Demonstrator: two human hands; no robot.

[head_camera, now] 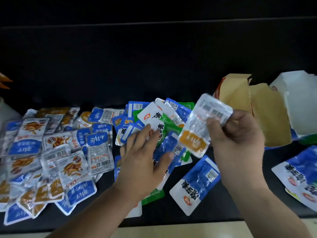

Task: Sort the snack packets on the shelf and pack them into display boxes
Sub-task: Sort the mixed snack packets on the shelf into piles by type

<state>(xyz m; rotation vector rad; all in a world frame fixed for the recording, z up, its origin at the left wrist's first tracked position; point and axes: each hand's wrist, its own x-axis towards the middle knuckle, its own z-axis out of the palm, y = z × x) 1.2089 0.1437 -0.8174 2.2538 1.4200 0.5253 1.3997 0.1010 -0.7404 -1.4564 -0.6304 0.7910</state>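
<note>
Clear plastic snack packet with an orange band (204, 126): pinched at one end between thumb and fingers of the right hand (238, 140), raised over the dark shelf (223, 212), just left of the open brown cardboard display box (267, 114). Left hand (145, 162) flat with fingers spread, on or just over the central heap of blue and green packets (164, 117); the silver-and-blue packet heap (51, 152) lies further left. Judged early: rough grouping only, no packet visible inside the box, nearly all packing left.

Dim, dark background, soft blur, glare
</note>
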